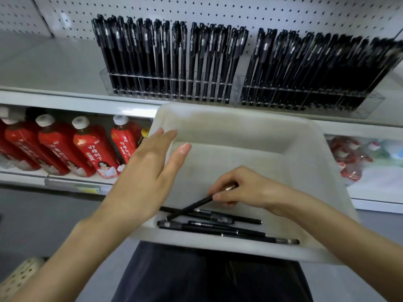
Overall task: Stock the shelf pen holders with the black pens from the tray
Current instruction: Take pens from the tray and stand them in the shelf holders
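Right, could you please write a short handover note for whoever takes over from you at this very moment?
Left hand: open, fingers straight, over the tray's left rim.
Right hand: pinches one black pen, tilted, with its far end raised off the pile.
The tray sits in front of the shelf; a few loose pens lie along its near edge.
The left holder and right holder on the shelf are packed with upright pens.
Done: most stocking.
Left: the pinched pen, then the loose ones.
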`<state>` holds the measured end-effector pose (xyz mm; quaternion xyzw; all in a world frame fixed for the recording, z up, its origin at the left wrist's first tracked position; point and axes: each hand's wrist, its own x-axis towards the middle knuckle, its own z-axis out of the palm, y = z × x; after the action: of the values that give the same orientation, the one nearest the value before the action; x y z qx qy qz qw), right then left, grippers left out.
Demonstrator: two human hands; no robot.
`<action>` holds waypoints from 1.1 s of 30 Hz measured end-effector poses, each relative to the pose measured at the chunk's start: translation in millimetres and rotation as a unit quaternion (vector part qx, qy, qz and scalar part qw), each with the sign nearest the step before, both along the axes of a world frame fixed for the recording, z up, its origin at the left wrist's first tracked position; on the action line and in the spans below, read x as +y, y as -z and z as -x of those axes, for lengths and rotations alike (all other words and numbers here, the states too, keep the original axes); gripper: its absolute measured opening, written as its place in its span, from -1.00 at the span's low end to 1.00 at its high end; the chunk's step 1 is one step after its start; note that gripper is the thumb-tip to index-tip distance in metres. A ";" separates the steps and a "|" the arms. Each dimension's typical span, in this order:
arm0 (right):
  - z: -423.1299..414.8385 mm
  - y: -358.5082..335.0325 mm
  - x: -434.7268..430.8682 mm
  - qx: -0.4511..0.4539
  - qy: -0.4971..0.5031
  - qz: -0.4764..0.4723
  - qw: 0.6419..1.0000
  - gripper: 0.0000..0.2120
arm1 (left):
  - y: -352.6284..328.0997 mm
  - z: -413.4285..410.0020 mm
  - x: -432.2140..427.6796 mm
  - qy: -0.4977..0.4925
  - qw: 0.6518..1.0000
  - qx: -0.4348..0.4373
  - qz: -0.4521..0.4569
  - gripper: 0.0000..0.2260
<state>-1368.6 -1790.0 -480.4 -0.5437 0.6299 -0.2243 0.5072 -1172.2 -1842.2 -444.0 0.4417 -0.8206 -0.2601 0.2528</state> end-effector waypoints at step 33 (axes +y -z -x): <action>209.7 -120.8 -22.0 0.217 0.384 0.501 0.745 -0.69 | 10.3 172.0 -66.8 0.043 0.987 -0.023 0.150 -0.37</action>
<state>-1578.3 -1812.0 -359.6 -0.4654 0.6756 -0.5597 -0.1171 -1344.2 -1909.0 -454.3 0.3693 -0.8740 -0.1342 0.2859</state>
